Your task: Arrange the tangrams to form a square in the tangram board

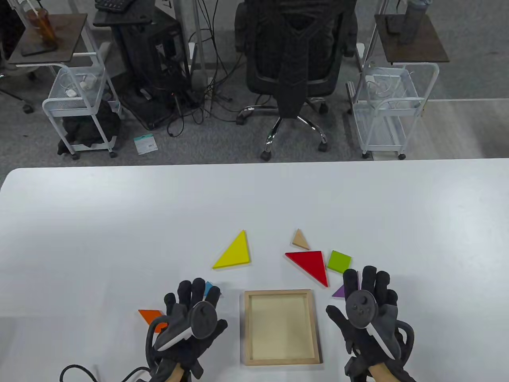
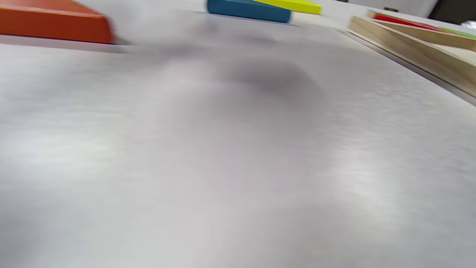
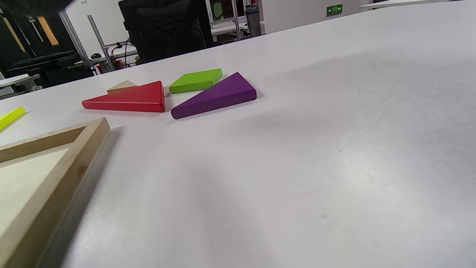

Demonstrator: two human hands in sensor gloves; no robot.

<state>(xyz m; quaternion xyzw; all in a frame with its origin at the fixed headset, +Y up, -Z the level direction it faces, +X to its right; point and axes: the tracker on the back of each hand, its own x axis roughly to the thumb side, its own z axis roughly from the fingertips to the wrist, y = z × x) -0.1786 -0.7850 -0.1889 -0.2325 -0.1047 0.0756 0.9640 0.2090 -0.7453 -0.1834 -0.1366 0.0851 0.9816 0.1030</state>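
An office floor with a black swivel chair (image 1: pixel 296 59), white wire carts (image 1: pixel 387 107) and cables lies past the 12 o'clock edge of a white table (image 1: pixel 119 223).

The wooden tangram board (image 1: pixel 281 360) sits near the 6 o'clock edge between the hands, and its recess holds no piece yet, so the task looks barely begun. At 9 o'clock of it the left hand (image 1: pixel 191 318) lies flat with fingers stretched forward and nothing grasped; at 3 o'clock the right hand (image 1: pixel 368 308) does likewise, fingers spread and released.

The pieces lie scattered toward 12 o'clock. The yellow triangle (image 1: pixel 234 252) lies at about 11 o'clock of the board, well apart from it. The red triangle (image 1: pixel 311 264) sits at 1 o'clock, with the green square (image 1: pixel 339 261) just beside it at 3 o'clock. The purple triangle (image 3: pixel 215 96) is partly under the right fingers in the table view. The orange piece (image 1: pixel 150 316) and a blue piece (image 2: pixel 248 9) are partly hidden by the left hand, and the small tan triangle (image 1: pixel 300 240) lies farthest out.

Judged risks: the covered purple and blue pieces could be nudged as the hands move; a large triangle dropped in at the wrong corner would block the rest; thin pieces lying flat may slip from gloved fingertips or tilt on the frame's raised rim.
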